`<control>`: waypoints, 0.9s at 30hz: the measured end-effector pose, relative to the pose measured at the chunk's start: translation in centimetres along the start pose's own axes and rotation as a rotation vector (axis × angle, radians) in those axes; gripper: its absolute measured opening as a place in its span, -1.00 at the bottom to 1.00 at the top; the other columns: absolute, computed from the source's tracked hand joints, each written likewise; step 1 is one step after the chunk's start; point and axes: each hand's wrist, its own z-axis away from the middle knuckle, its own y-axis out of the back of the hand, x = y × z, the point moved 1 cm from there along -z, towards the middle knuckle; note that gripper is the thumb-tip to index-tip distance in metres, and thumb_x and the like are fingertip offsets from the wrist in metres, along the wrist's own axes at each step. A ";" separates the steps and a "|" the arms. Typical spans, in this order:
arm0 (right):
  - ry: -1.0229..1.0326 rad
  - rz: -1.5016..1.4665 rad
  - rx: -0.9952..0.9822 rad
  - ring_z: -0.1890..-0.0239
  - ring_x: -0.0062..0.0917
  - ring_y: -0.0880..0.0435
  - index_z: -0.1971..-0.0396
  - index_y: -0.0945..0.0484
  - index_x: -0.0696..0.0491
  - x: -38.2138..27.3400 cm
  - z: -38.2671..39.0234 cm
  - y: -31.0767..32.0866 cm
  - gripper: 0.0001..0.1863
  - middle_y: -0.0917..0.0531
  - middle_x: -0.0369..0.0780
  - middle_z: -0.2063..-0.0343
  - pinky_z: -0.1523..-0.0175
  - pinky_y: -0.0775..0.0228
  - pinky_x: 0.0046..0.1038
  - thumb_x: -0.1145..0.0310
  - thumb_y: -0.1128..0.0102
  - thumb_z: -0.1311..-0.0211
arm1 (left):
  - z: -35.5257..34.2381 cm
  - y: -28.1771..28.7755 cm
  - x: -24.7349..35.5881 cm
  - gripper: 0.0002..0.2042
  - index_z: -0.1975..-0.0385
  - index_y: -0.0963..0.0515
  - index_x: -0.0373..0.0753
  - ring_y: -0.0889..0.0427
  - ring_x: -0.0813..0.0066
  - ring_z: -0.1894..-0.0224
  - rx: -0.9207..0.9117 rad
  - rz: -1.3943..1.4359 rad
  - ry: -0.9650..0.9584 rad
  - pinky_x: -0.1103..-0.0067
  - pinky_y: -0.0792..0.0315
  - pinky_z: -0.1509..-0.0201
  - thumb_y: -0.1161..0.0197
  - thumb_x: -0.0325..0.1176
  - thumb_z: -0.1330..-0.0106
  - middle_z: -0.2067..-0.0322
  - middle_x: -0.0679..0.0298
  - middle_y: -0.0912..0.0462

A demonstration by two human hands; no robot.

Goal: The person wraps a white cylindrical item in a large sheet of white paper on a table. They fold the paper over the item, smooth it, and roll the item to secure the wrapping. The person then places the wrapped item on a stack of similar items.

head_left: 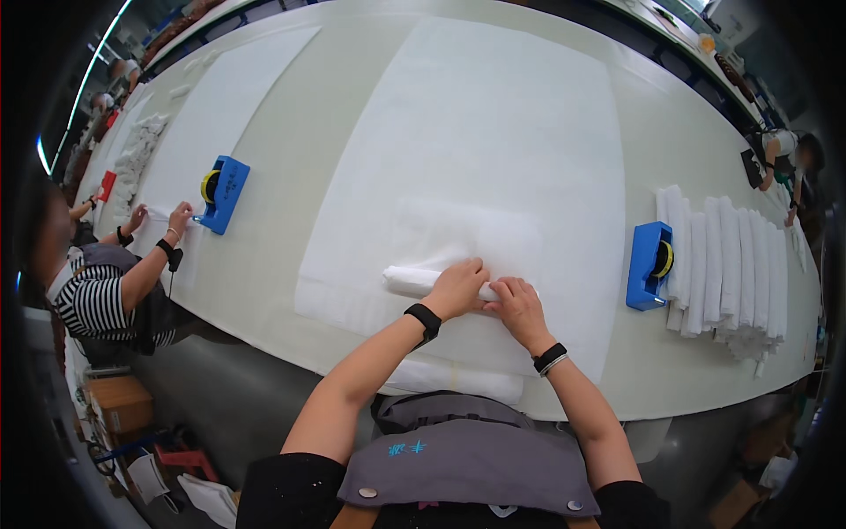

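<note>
A white roll [410, 280] of thin sheet material lies crosswise on a large white sheet [493, 132] spread over the table. My left hand [458, 287] is closed over the middle of the roll. Close beside it, my right hand [520, 310] grips the roll toward its right end, fingertips almost meeting the left hand's. A smaller, thin white piece [493, 231] lies flat just beyond the roll. Both palms and the underside of the roll are hidden.
A blue tape dispenser [649, 266] stands to the right, beside a stack of finished-looking white rolls [727, 256]. Another blue dispenser [225, 194] is at the left, near a co-worker in a striped sleeve [101, 295]. A folded white bundle [458, 379] lies at the near table edge.
</note>
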 end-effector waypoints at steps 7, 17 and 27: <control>-0.035 -0.042 0.044 0.20 -0.39 -0.57 0.26 -0.54 0.01 0.1 -1.2 0.2 -0.80 -0.57 -0.29 0.31 0.10 -0.40 -0.32 0.30 -0.29 -0.14 | 2.7 2.8 -2.2 -0.45 0.22 -0.53 -0.23 -0.49 0.31 0.12 -0.030 -0.142 0.102 0.43 -0.39 0.06 -0.40 0.12 0.02 0.25 0.23 -0.52; -0.033 -0.079 0.094 0.14 -0.37 -0.56 0.15 -0.54 0.05 1.0 -0.9 0.1 -0.73 -0.59 -0.26 0.23 0.04 -0.36 -0.29 0.29 -0.25 -0.17 | -0.9 0.7 0.9 -0.41 0.07 -0.47 -0.23 -0.50 0.33 0.07 -0.014 -0.070 -0.067 0.46 -0.41 0.04 -0.46 -0.06 0.08 0.18 0.28 -0.52; 0.040 0.077 0.099 0.06 -0.44 -0.53 0.06 -0.51 -0.01 0.3 -1.7 1.1 -0.69 -0.58 -0.31 0.14 -0.01 -0.27 -0.34 0.25 -0.19 -0.23 | -1.6 1.2 0.1 -0.52 0.15 -0.58 -0.16 -0.54 0.27 0.15 -0.074 0.079 0.037 0.40 -0.48 0.10 -0.50 -0.15 0.10 0.24 0.25 -0.55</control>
